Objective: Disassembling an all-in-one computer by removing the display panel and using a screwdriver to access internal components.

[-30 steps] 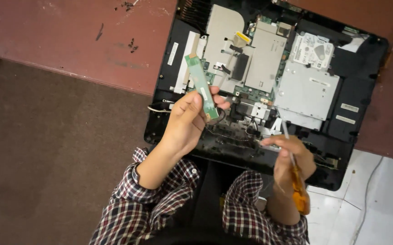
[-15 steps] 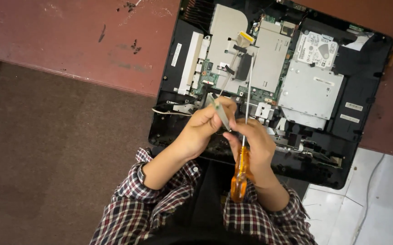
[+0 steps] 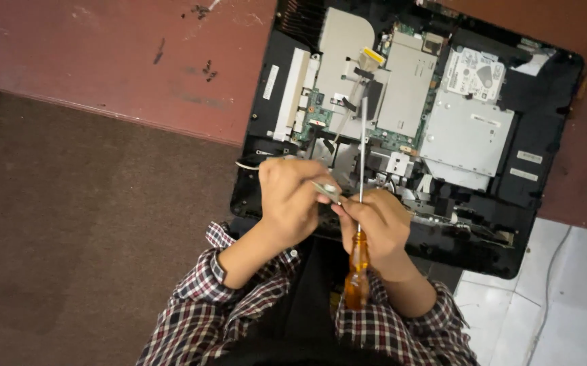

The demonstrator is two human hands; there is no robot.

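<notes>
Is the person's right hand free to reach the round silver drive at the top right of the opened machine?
Probably not yet: the right hand is occupied with the orange-handled screwdriver. Nothing blocks the way to the silver drive, though.

Your left side's open: bare brown floor (image 3: 70, 237). Ahead, the opened computer chassis (image 3: 544, 169) blocks, probably crowded with parts.

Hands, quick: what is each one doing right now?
Left hand: closed on a small grey part.
Right hand: closed around the screwdriver, orange handle toward the person, shaft over the opened computer.
</notes>
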